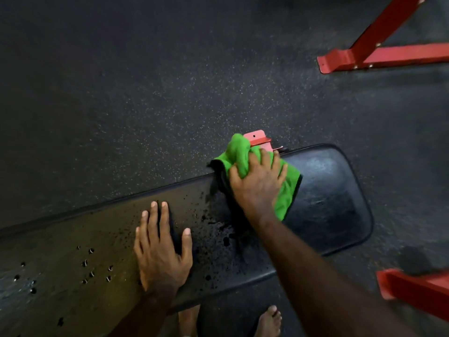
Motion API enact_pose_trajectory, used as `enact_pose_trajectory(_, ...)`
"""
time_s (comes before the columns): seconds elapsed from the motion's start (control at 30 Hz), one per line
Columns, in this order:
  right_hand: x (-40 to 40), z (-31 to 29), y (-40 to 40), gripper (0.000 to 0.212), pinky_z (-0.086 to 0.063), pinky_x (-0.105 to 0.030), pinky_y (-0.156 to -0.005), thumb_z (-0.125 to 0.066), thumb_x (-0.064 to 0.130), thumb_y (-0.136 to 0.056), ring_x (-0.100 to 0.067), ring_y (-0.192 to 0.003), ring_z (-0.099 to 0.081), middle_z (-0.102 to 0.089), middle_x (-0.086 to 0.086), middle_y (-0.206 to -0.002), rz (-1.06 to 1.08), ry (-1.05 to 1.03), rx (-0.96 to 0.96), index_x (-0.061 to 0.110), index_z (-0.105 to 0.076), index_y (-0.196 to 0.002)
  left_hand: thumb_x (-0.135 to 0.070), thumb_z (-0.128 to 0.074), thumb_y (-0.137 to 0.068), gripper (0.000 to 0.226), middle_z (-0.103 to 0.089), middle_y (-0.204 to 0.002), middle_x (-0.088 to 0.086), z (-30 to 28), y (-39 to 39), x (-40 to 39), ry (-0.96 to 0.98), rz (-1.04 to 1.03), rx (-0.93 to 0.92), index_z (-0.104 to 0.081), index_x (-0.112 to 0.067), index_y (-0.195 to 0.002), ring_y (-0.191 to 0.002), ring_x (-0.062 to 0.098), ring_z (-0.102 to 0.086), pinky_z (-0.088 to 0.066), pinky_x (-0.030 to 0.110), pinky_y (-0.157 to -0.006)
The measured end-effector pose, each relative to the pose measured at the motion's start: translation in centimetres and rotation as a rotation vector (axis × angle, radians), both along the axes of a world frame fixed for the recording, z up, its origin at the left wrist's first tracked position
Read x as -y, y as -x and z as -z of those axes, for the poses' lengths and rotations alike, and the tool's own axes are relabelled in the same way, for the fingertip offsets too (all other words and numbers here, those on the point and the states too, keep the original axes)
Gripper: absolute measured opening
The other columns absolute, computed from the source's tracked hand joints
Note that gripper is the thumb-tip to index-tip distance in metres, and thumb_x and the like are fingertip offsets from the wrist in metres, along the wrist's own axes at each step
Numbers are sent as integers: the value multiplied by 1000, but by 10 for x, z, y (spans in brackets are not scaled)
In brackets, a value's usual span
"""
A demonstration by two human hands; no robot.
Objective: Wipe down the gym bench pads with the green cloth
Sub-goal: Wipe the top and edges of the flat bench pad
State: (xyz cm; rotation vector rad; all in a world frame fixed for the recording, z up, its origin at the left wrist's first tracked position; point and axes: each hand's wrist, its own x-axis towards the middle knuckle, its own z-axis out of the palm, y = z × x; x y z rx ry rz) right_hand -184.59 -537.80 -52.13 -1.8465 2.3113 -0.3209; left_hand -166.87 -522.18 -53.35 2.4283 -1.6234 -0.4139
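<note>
Here the right hand [257, 181] grips the bunched green cloth [286, 190] on the black bench pad [335, 198], the left hand [161, 249] lies flat with straight fingers, and the loose cloth edge may miss the droplets [216, 229].

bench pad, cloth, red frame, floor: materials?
Bench pad: looks like black vinyl or leatherette, semi-gloss; liquid beads on it, and small holes pit the surface.
Green cloth: soft fabric, likely microfibre; bunches under the right hand.
Red frame: painted metal, apparently steel.
Floor: speckled, matte, probably rubber.
</note>
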Motion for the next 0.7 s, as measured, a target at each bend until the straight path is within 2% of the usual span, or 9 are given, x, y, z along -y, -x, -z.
enact_pose_trajectory(0.03,-16,-1,-16,58,-24,-61,-121,-55,59,-82,-38,-145,-40,-55,-7,-149,-63,5,40,24,-67,-127,-57,-38,-97,76,-22,-170,2,0,1,-1,5,-4,4,-27,-19,-163,-157,27,-18,-21,56,-123)
enact_pose_trajectory(0.13,-52,4,-12,69,-22,-61,-122,-57,62,-84,-33,-154,-29,-40,-4,-164,-716,6,38,29,-58,-145,-55,-40,-96,76,-26,-169,3,0,0,0,33,5,4,-32,-15,-161,-156,28,-21,-23,56,-122)
enact_pose_trajectory(0.2,-34,10,17,72,-25,-56,-123,-58,61,-84,-30,-154,-31,-40,-4,-164,-890,18,-20,29,-54,-149,-55,-41,-96,76,-25,-170,3,1,-1,0,30,6,4,-32,-16,-161,-157,28,-20,-21,55,-122)
enact_pose_trajectory(0.37,-26,8,-5,59,-26,-57,-122,-57,55,-85,-34,-148,-39,-52,-5,-155,-44,63,43,22,-66,-133,-55,-40,-98,75,-19,-171,0,0,-1,0,8,11,-6,-25,-21,-164,-159,24,-14,-16,52,-124)
enact_pose_trajectory(0.43,-47,6,-27,61,-21,-59,-122,-55,55,-87,-35,-152,-34,-44,-4,-161,-153,39,59,22,-63,-137,-52,-39,-99,74,-20,-171,0,0,-1,0,13,10,-6,-25,-20,-163,-158,24,-15,-17,52,-124)
enact_pose_trajectory(0.53,-48,9,7,66,-25,-61,-121,-56,59,-89,-31,-155,-28,-37,-1,-166,-694,8,-14,27,-56,-146,-49,-39,-99,71,-21,-171,0,0,0,-2,15,8,-5,-27,-20,-163,-158,25,-16,-17,51,-124)
enact_pose_trajectory(0.57,-36,10,23,69,-29,-59,-120,-56,60,-88,-30,-154,-31,-39,-2,-165,-754,6,-56,28,-54,-148,-48,-39,-99,71,-21,-171,0,-1,-1,-1,17,8,-8,-27,-20,-163,-158,25,-16,-16,50,-124)
enact_pose_trajectory(0.6,-24,10,35,70,-31,-58,-118,-56,59,-87,-31,-152,-35,-43,-4,-162,-698,18,-86,27,-54,-149,-48,-39,-99,71,-20,-171,0,-2,-1,0,16,11,-10,-26,-20,-163,-158,25,-16,-16,50,-124)
enact_pose_trajectory(0.7,-17,9,29,64,-29,-57,-120,-55,57,-86,-34,-147,-40,-51,-7,-155,-191,27,-43,22,-60,-140,-50,-38,-99,72,-19,-172,0,-2,0,-1,1,7,-22,-24,-22,-164,-158,25,-15,-15,49,-124)
